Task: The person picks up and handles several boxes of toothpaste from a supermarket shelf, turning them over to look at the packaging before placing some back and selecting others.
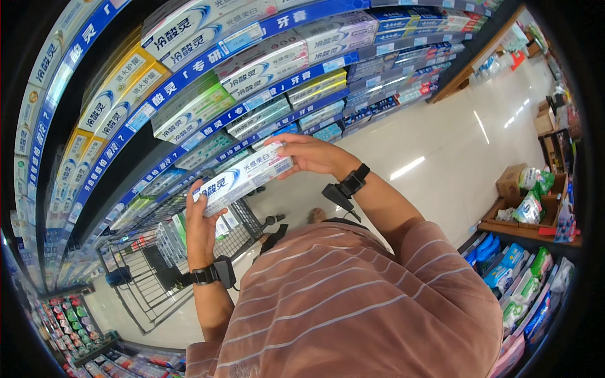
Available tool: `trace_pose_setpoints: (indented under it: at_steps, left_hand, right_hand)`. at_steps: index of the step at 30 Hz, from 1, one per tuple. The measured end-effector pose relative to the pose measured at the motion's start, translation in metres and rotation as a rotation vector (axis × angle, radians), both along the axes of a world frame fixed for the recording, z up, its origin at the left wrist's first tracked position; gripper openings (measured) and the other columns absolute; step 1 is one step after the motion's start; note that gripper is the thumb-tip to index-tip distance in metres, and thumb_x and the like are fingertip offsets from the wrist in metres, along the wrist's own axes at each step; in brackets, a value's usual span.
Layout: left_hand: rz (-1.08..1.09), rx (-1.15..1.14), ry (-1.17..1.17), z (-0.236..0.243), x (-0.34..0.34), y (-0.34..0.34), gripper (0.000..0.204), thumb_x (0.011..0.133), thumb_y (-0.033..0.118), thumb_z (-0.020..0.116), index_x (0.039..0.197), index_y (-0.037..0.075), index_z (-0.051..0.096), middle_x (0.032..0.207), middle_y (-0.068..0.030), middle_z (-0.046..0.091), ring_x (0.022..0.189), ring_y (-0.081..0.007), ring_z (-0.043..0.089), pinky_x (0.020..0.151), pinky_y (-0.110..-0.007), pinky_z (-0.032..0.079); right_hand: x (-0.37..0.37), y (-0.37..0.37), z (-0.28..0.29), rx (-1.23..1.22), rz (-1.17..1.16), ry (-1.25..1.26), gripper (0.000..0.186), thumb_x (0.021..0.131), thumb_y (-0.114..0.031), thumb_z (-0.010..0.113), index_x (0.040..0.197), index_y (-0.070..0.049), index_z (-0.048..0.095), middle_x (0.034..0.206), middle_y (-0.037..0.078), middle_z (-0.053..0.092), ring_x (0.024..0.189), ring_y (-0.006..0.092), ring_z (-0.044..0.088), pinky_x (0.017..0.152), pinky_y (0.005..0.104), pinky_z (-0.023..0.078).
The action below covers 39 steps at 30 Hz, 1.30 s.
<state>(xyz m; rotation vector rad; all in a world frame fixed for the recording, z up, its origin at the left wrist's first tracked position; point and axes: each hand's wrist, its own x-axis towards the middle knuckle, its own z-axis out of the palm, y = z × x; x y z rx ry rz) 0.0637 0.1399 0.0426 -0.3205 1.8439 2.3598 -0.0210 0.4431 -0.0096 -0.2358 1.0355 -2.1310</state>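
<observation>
A long white and blue toothpaste box (242, 179) is held level in front of my chest, between both hands. My left hand (200, 225) grips its left end from below, fingers wrapped up around it. My right hand (309, 154) holds its right end from above. Each wrist wears a black band with a small black device. Below the box stands a wire shopping cart (157, 264) with a few boxes inside it.
Blue-edged store shelves (189, 75) packed with toothpaste boxes curve across the left and top. A glossy pale floor (454, 145) runs to the right. Cardboard boxes and packaged goods (526, 201) sit on low shelves at the right.
</observation>
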Motion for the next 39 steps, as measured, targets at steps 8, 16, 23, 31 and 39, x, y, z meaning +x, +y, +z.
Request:
trace_pose_setpoints:
  at_steps: [8,16,23,31,39]
  left_hand:
    - [0.043,-0.026,0.013,0.004,0.002,-0.007,0.041,0.099,0.018,0.055,0.135,0.001,0.045,0.122,-0.0133,0.059,0.104,-0.0204,0.062,0.079,-0.03,0.058]
    - [-0.022,-0.05,0.038,0.001,-0.003,-0.007,0.053,0.094,0.017,0.063,0.138,-0.002,0.042,0.126,-0.0127,0.058,0.113,-0.0214,0.059,0.095,-0.035,0.051]
    - [-0.049,-0.102,0.023,-0.006,-0.001,-0.008,0.066,0.091,0.015,0.067,0.146,-0.002,0.035,0.133,-0.0144,0.054,0.118,-0.0226,0.056,0.102,-0.037,0.046]
    - [-0.071,-0.123,0.011,-0.004,-0.001,-0.002,0.062,0.092,0.013,0.066,0.145,-0.002,0.037,0.132,-0.0148,0.054,0.116,-0.0217,0.056,0.099,-0.036,0.046]
    - [-0.304,-0.294,-0.102,0.008,-0.027,0.038,0.06,0.096,0.02,0.064,0.145,0.002,0.036,0.129,-0.0128,0.056,0.114,-0.0205,0.058,0.092,-0.037,0.055]
  right_hand:
    - [-0.001,-0.009,-0.013,-0.067,-0.044,0.017,0.042,0.097,-0.011,0.056,0.137,-0.003,0.045,0.126,0.015,0.058,0.115,0.0267,0.06,0.093,0.0427,0.056]
    - [-0.005,0.0,-0.019,-0.163,-0.163,-0.016,0.042,0.093,-0.008,0.058,0.133,0.001,0.048,0.124,0.015,0.06,0.113,0.0258,0.062,0.096,0.0411,0.054]
    - [-0.004,0.007,-0.009,-0.114,-0.183,0.038,0.043,0.093,-0.007,0.057,0.134,0.001,0.046,0.124,0.013,0.059,0.114,0.0222,0.06,0.1,0.0363,0.05]
    - [0.006,0.013,-0.005,-0.089,-0.172,0.068,0.058,0.095,-0.015,0.061,0.142,0.005,0.033,0.123,0.018,0.061,0.11,0.0251,0.064,0.093,0.0377,0.056]
    - [0.036,0.045,-0.026,-0.157,-0.402,0.015,0.069,0.093,-0.016,0.065,0.143,0.01,0.026,0.119,0.023,0.062,0.107,0.0277,0.066,0.089,0.0377,0.057]
